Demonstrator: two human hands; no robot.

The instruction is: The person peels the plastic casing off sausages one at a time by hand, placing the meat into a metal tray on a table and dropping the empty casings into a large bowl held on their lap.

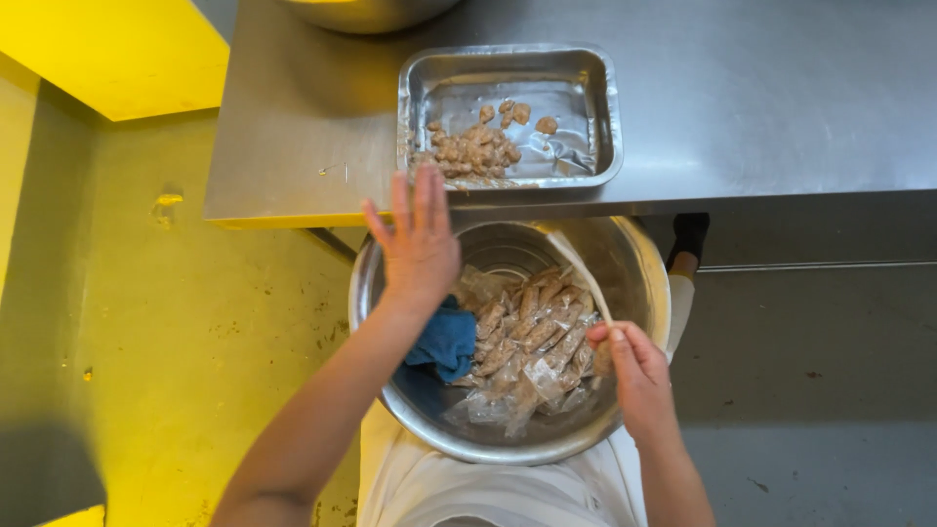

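Nearest, one large round steel bowl (pixel 639 293) sat in the person's lap, below the worktop's front edge. Contents: clear plastic sachets (pixel 532 332) of brown filling, a loose heap too tangled to count, plus one blue cloth (pixel 447 340) against the left wall. Right hand (pixel 639 376): grip closed, fingers pinching one sachet at the heap's right margin, with a pale strip (pixel 581 273) rising from the fingers toward the far rim; what that strip was could not be told. Left hand (pixel 420 239): grip fully open, fingers spread, empty, hovering over the bowl's far-left rim. Handling, judged: sachets light, limp and slick, film easily torn or squeezed; best pinched at a sealed end or corner, not across the filled middle. Farther: one steel worktop (pixel 761 107) carrying one rectangular steel tray (pixel 607 107), holding a cluster of small brown pieces (pixel 473 148) at its near-left corner and about four strays behind. Farthest: one more steel bowl (pixel 366 12), rim only.
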